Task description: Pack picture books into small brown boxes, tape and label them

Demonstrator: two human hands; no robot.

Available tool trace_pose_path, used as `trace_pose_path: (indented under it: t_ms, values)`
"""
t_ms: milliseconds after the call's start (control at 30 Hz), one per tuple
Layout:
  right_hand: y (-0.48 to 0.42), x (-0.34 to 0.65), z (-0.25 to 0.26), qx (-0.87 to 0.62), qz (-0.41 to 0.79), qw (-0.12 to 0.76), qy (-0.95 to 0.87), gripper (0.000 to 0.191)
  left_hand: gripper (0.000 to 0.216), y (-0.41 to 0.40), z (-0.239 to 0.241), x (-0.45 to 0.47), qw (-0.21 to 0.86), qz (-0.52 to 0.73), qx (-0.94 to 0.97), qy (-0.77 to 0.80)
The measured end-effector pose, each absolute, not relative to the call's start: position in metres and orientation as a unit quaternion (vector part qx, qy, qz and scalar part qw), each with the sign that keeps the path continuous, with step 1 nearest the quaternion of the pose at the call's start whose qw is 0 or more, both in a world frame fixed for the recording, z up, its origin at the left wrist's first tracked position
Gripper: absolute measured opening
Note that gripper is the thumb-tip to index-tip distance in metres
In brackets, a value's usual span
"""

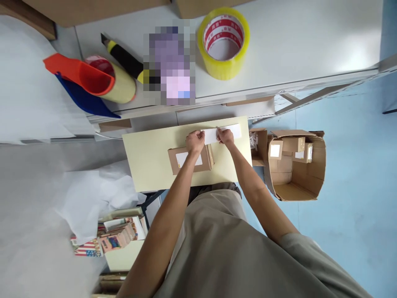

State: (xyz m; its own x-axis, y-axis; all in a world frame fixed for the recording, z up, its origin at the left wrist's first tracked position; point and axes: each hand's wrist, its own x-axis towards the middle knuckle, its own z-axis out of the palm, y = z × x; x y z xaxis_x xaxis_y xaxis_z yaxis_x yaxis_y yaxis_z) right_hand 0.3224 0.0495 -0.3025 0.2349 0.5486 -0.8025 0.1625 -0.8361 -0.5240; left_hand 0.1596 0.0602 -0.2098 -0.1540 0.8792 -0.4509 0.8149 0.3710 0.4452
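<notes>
A white paper strip [211, 136] lies across the far part of a pale yellow table [149, 155]. Its left end is pinched in the closed fingers of my left hand [195, 141]. Further along, my right hand [226, 137] also grips the strip, and the rest of it extends to the right past my fingers. Just below the strip sits a small cardboard box [174, 162] with a white label [181, 159] on top. My left wrist and forearm cover part of the box and label. Whether anything is printed on the strip cannot be made out.
A white shelf [294, 45] ahead holds a yellow tape roll [223, 70], a utility knife [124, 58] and a tape dispenser [102, 80]. One item there is pixelated. Right of the table stands an open carton [297, 182] with small boxes inside. Books [118, 240] sit lower left.
</notes>
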Motion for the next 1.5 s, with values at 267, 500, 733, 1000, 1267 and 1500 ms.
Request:
trace_pose_path:
  t_ms: [267,500,733,1000,1267,1500]
  values:
    - [0.051,0.324,-0.312,-0.783,0.555,0.166,-0.227,0.063,0.027,0.061,-0.218,0.156,0.338,0.057,0.548,0.763]
    - [0.049,0.324,-0.318,-0.768,0.575,0.188,-0.21,0.061,0.028,0.064,-0.216,0.154,0.362,0.033,0.537,0.762]
    - [0.049,0.323,-0.313,-0.766,0.579,0.192,-0.203,0.059,0.028,0.057,-0.207,0.159,0.347,0.061,0.53,0.771]
    - [0.046,0.322,-0.309,-0.764,0.583,0.194,-0.198,0.059,0.031,0.053,-0.17,0.141,0.333,0.112,0.532,0.77]
    - [0.046,0.317,-0.286,-0.75,0.594,0.198,-0.214,0.06,0.042,-0.004,-0.126,0.093,0.394,0.179,0.532,0.728]
    - [0.005,0.313,-0.223,-0.606,0.714,0.296,-0.187,0.082,0.037,-0.033,-0.122,0.069,0.471,0.181,0.587,0.633]
